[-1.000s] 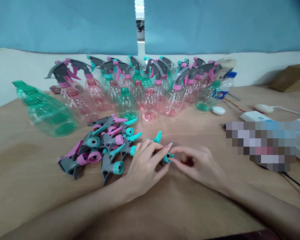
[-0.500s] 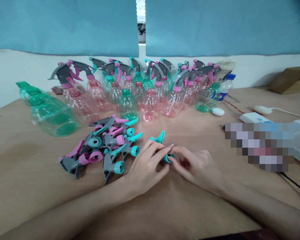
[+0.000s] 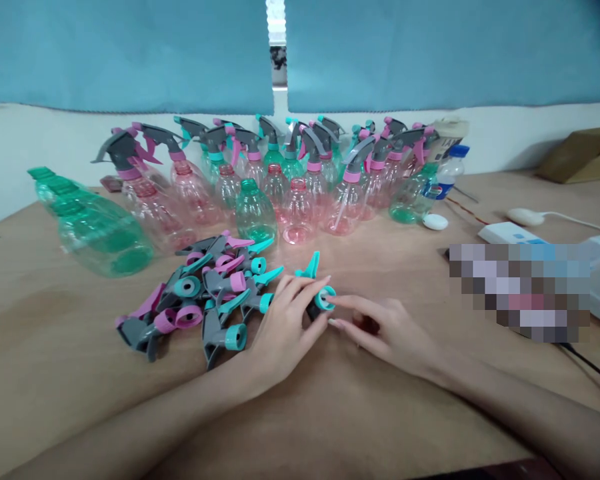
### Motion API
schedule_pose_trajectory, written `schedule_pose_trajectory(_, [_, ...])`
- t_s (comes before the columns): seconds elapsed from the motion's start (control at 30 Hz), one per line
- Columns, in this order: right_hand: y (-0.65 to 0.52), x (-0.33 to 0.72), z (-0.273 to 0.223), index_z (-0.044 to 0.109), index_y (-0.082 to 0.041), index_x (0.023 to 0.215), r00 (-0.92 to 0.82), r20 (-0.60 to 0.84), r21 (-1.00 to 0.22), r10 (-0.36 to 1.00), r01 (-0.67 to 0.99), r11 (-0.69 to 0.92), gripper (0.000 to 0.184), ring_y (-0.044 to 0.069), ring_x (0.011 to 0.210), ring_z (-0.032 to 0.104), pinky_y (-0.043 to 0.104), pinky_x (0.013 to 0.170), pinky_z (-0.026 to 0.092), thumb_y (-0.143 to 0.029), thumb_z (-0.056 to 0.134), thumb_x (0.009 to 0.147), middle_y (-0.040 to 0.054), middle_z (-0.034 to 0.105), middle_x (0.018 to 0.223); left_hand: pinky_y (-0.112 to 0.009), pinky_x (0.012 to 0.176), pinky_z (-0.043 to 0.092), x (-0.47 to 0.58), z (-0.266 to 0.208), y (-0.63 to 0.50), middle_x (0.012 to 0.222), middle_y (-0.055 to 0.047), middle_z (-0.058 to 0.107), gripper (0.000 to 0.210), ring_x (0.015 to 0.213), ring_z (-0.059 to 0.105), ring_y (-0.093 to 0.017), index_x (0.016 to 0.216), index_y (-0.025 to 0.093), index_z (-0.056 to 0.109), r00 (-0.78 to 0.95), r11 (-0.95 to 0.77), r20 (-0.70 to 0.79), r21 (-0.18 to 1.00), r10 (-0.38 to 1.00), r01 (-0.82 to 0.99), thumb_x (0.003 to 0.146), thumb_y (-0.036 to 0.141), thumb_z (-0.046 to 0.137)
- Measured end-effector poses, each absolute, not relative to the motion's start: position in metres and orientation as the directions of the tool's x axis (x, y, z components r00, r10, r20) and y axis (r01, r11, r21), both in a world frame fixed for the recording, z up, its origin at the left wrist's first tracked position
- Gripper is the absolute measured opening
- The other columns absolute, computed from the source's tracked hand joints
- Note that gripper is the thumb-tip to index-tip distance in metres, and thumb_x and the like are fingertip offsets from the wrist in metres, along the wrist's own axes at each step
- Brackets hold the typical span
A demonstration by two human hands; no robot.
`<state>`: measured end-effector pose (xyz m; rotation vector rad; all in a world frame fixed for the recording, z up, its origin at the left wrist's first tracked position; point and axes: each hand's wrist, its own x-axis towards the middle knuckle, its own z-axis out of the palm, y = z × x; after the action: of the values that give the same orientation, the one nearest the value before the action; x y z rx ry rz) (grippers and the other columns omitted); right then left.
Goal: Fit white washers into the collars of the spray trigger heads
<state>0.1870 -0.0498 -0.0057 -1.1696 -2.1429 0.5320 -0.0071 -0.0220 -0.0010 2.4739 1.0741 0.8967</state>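
Observation:
My left hand (image 3: 295, 320) is closed around a grey spray trigger head with a turquoise trigger and collar (image 3: 325, 298). The collar's opening faces right, with something pale inside it. At that opening rests the index fingertip of my right hand (image 3: 387, 327); the thumb is held apart just below, and the other fingers are curled and partly hidden. Most of the sprayer body is covered by my left hand. Beside my left forearm lies a pile of loose spray heads (image 3: 225, 283), grey with pink or turquoise parts.
Behind the pile stand several clear pink bottles (image 3: 299, 213) and green bottles (image 3: 255, 213), many topped with spray heads. Green bottles (image 3: 105, 233) lie tilted at the left. To the right are a white oval object (image 3: 435, 222), a blue-capped bottle (image 3: 450, 173), a power strip (image 3: 510, 235) and a blurred-out device (image 3: 523, 293).
The held spray head has turned so its collar opening shows more. My right index finger has moved onto the opening, and the thumb has come away from the collar.

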Motion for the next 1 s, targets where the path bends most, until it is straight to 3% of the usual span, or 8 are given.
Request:
schedule_pose_trajectory(0.23, [-0.048, 0.189, -0.007, 0.058, -0.022, 0.116, -0.448, 0.286, -0.617, 0.847, 0.59, 0.52, 0.03, 0.008, 0.053, 0.052, 0.02, 0.054, 0.04, -0.034, 0.057, 0.089, -0.0054, 0.06, 0.065, -0.043, 0.094, 0.043, -0.005, -0.002, -0.022, 0.111, -0.005, 0.061, 0.036, 0.106, 0.05, -0.023, 0.12, 0.022, 0.053, 0.555, -0.701, 0.432, 0.488, 0.711, 0.519, 0.085, 0.01, 0.055])
schedule_pose_trajectory(0.4, [-0.052, 0.19, -0.003, 0.058, -0.022, 0.115, -0.399, 0.385, -0.656, 0.832, 0.516, 0.551, 0.027, 0.007, 0.047, 0.049, 0.018, 0.05, 0.04, -0.034, 0.054, 0.091, -0.0065, 0.057, 0.062, -0.042, 0.094, 0.042, -0.006, 0.001, -0.026, 0.109, -0.004, 0.062, 0.034, 0.101, 0.052, -0.022, 0.116, 0.022, 0.052, 0.536, -0.709, 0.467, 0.51, 0.703, 0.487, 0.084, 0.013, 0.058])
schedule_pose_trajectory(0.53, [-0.055, 0.192, 0.003, 0.055, -0.02, 0.118, -0.311, 0.483, -0.617, 0.819, 0.543, 0.57, 0.03, 0.007, 0.044, 0.049, 0.018, 0.047, 0.041, -0.034, 0.053, 0.091, -0.0066, 0.056, 0.059, -0.04, 0.09, 0.043, -0.007, 0.004, -0.03, 0.103, -0.003, 0.063, 0.03, 0.096, 0.054, -0.021, 0.113, 0.022, 0.052, 0.493, -0.692, 0.487, 0.54, 0.721, 0.479, 0.084, 0.016, 0.059])
schedule_pose_trajectory(0.63, [-0.054, 0.194, 0.002, 0.055, -0.02, 0.115, -0.254, 0.495, -0.625, 0.831, 0.561, 0.543, 0.029, 0.008, 0.045, 0.051, 0.018, 0.047, 0.042, -0.034, 0.054, 0.09, -0.006, 0.058, 0.059, -0.042, 0.097, 0.039, -0.01, 0.007, -0.033, 0.105, -0.003, 0.062, 0.032, 0.099, 0.054, -0.021, 0.115, 0.022, 0.052, 0.466, -0.699, 0.52, 0.536, 0.716, 0.474, 0.085, 0.022, 0.062])
schedule_pose_trajectory(0.83, [-0.047, 0.194, -0.01, 0.056, -0.02, 0.108, -0.175, 0.365, -0.753, 0.914, 0.523, 0.401, 0.028, 0.01, 0.046, 0.055, 0.021, 0.046, 0.043, -0.04, 0.054, 0.088, -0.0058, 0.055, 0.057, -0.039, 0.092, 0.042, -0.031, 0.026, -0.036, 0.103, -0.005, 0.064, 0.032, 0.098, 0.054, -0.021, 0.117, 0.019, 0.055, 0.454, -0.754, 0.618, 0.398, 0.641, 0.523, 0.087, 0.027, 0.062])
schedule_pose_trajectory(1.0, [-0.044, 0.193, -0.017, 0.058, -0.02, 0.1, -0.156, 0.297, -0.796, 0.942, 0.504, 0.334, 0.028, 0.012, 0.051, 0.059, 0.023, 0.05, 0.047, -0.045, 0.054, 0.087, -0.0043, 0.055, 0.06, -0.038, 0.088, 0.045, -0.074, 0.053, -0.029, 0.104, -0.005, 0.066, 0.032, 0.1, 0.054, -0.022, 0.119, 0.02, 0.057, 0.423, -0.692, 0.633, 0.258, 0.648, 0.674, 0.087, 0.025, 0.061])
